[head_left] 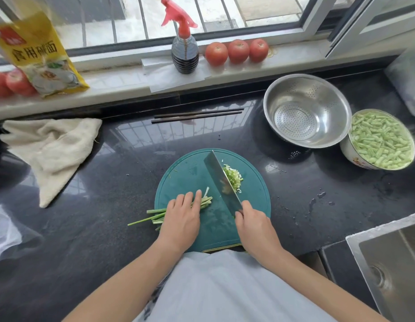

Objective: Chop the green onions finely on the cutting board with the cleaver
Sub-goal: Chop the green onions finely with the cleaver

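table (108, 173): dark speckled stone, polished, glossy enough to mirror the window bars
cutting board (185, 173): teal plastic, smooth, faint sheen
cleaver (221, 180): bare metal blade, shiny, reflective
colander (306, 110): stainless steel, bright, perforated
cloth (50, 149): cream terry fabric, matt, rough nap
spray bottle (185, 54): clear ribbed plastic, red plastic trigger
packet (39, 54): yellow printed film, glossy
sink (392, 259): brushed steel, dull sheen

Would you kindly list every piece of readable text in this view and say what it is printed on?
"食用碱面": large dark characters on the yellow packet leaning on the windowsill.
Red logo at the packet's top corner: too blurred to read.
Red print on the white bowl of chopped green vegetables: mostly hidden, unreadable.
Nothing else bears text.
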Demonstrator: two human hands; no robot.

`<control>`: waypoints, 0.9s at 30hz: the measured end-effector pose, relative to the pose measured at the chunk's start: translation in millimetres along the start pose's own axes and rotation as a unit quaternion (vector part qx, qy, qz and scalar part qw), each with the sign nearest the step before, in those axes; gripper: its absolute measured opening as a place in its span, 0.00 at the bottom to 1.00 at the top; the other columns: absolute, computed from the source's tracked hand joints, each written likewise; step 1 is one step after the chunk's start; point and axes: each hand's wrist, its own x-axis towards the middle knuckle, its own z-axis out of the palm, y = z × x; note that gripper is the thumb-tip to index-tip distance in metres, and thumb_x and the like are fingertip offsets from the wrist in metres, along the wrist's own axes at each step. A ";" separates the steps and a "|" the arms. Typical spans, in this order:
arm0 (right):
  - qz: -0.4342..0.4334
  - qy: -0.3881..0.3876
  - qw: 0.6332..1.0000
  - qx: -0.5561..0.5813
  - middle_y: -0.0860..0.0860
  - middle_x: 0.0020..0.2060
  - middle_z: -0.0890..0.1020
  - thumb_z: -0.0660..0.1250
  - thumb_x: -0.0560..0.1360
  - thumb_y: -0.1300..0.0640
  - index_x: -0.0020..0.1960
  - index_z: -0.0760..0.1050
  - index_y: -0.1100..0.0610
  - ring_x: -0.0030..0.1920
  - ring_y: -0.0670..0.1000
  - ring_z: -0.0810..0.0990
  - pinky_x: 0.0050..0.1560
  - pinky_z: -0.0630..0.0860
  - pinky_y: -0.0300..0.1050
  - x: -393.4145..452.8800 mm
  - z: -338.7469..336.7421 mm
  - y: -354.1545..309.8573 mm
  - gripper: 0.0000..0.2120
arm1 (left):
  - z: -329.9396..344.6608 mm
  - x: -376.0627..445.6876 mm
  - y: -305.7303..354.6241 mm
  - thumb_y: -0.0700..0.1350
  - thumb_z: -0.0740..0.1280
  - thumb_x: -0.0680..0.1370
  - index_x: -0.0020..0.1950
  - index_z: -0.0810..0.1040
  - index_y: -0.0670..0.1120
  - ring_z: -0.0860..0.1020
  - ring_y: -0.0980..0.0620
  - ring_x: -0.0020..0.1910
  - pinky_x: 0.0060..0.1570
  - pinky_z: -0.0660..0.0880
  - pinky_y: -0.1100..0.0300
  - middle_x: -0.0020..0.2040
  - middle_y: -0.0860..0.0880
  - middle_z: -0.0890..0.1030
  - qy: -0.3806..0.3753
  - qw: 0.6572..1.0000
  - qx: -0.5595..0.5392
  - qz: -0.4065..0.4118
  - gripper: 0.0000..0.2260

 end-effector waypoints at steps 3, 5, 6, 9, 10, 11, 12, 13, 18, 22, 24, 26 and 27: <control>-0.024 0.009 0.999 -0.023 0.48 0.31 0.71 0.54 0.83 0.53 0.42 0.59 0.53 0.33 0.58 0.72 0.32 0.62 0.51 -0.8 4.4 -1.8 0.11 | 1.6 -7.9 -8.5 0.44 0.67 0.76 0.75 0.68 0.42 0.73 0.42 0.52 0.51 0.72 0.48 0.58 0.44 0.74 0.014 1.000 -0.011 0.004 0.27; -0.040 0.022 0.998 -0.047 0.48 0.31 0.71 0.52 0.83 0.53 0.42 0.58 0.52 0.32 0.58 0.69 0.32 0.62 0.52 -0.6 4.3 -4.8 0.12 | 3.8 -12.1 -14.0 0.43 0.66 0.77 0.75 0.67 0.43 0.73 0.42 0.53 0.52 0.72 0.48 0.58 0.44 0.74 0.022 0.999 -0.017 0.018 0.26; -0.055 0.033 0.996 -0.061 0.49 0.31 0.71 0.52 0.83 0.53 0.43 0.58 0.52 0.31 0.59 0.68 0.32 0.62 0.52 -0.9 3.5 -6.9 0.11 | 5.8 -13.3 -15.7 0.42 0.65 0.77 0.75 0.67 0.43 0.73 0.42 0.53 0.52 0.72 0.48 0.59 0.44 0.74 0.027 0.999 -0.014 0.026 0.26; -0.106 0.067 0.986 -0.107 0.50 0.31 0.72 0.53 0.82 0.55 0.47 0.64 0.52 0.28 0.60 0.68 0.29 0.61 0.51 -0.1 0.9 -13.0 0.06 | 10.3 -12.6 -16.4 0.40 0.64 0.76 0.75 0.68 0.44 0.73 0.41 0.52 0.50 0.73 0.47 0.58 0.43 0.75 0.045 0.998 -0.005 0.040 0.25; -0.113 0.065 0.984 -0.122 0.50 0.32 0.72 0.53 0.82 0.56 0.48 0.66 0.52 0.28 0.61 0.68 0.28 0.62 0.51 0.5 0.7 -15.0 0.05 | 9.6 -12.2 -15.2 0.40 0.64 0.76 0.74 0.69 0.45 0.73 0.41 0.51 0.49 0.73 0.47 0.58 0.42 0.75 0.051 0.998 -0.007 0.039 0.25; -0.116 0.061 0.982 -0.136 0.50 0.32 0.72 0.53 0.82 0.55 0.49 0.67 0.52 0.28 0.61 0.67 0.28 0.63 0.51 1.5 1.7 -16.2 0.05 | 8.7 -11.3 -13.5 0.41 0.64 0.75 0.73 0.70 0.45 0.73 0.41 0.51 0.48 0.72 0.48 0.57 0.43 0.76 0.057 0.998 -0.012 0.037 0.25; -0.114 0.058 0.982 -0.138 0.50 0.32 0.72 0.53 0.82 0.55 0.48 0.66 0.52 0.28 0.61 0.67 0.29 0.64 0.51 2.4 2.9 -16.7 0.06 | 6.7 -9.4 -11.1 0.43 0.65 0.75 0.72 0.72 0.45 0.74 0.41 0.51 0.48 0.72 0.48 0.57 0.43 0.76 0.058 0.998 -0.022 0.031 0.24; -0.110 0.058 0.984 -0.129 0.50 0.32 0.71 0.53 0.82 0.54 0.47 0.65 0.51 0.29 0.61 0.68 0.29 0.64 0.52 3.5 4.2 -16.0 0.06 | 3.3 -5.7 -7.6 0.45 0.65 0.76 0.70 0.73 0.46 0.74 0.42 0.50 0.48 0.73 0.48 0.56 0.44 0.76 0.054 0.998 -0.041 0.013 0.22; -0.083 0.083 0.992 -0.055 0.46 0.30 0.70 0.55 0.82 0.54 0.44 0.60 0.50 0.30 0.60 0.68 0.32 0.70 0.55 3.9 2.1 -8.0 0.08 | -24.5 37.2 16.4 0.54 0.62 0.82 0.64 0.78 0.50 0.72 0.44 0.58 0.56 0.69 0.47 0.57 0.48 0.77 -0.030 0.942 -0.244 -0.229 0.14; -0.067 0.087 0.993 -0.047 0.45 0.29 0.68 0.55 0.82 0.54 0.43 0.61 0.51 0.29 0.58 0.66 0.32 0.64 0.52 5.1 -4.7 -1.7 0.09 | -29.6 63.1 19.2 0.54 0.65 0.81 0.51 0.83 0.54 0.77 0.43 0.58 0.58 0.72 0.49 0.53 0.50 0.83 -0.081 0.887 -0.338 -0.303 0.09; -0.056 0.085 0.994 -0.039 0.45 0.29 0.68 0.54 0.82 0.54 0.44 0.62 0.52 0.30 0.57 0.67 0.33 0.63 0.52 5.1 -6.7 0.9 0.09 | -33.3 66.1 12.7 0.53 0.67 0.80 0.40 0.81 0.56 0.80 0.44 0.55 0.61 0.73 0.47 0.46 0.54 0.84 -0.086 0.836 -0.431 -0.330 0.09; -0.050 0.081 0.995 -0.032 0.46 0.29 0.68 0.54 0.83 0.54 0.44 0.62 0.52 0.30 0.57 0.67 0.33 0.64 0.52 5.7 -7.4 2.4 0.08 | -37.6 67.0 4.8 0.51 0.67 0.81 0.38 0.80 0.54 0.81 0.45 0.51 0.59 0.75 0.50 0.42 0.54 0.84 -0.093 0.814 -0.472 -0.327 0.12; -0.051 0.078 0.995 -0.030 0.46 0.29 0.69 0.54 0.83 0.54 0.44 0.62 0.52 0.30 0.57 0.67 0.32 0.64 0.52 6.4 -7.4 3.0 0.08 | -39.3 67.3 1.7 0.49 0.66 0.82 0.41 0.82 0.53 0.80 0.46 0.50 0.55 0.75 0.54 0.43 0.53 0.83 -0.108 0.814 -0.476 -0.316 0.11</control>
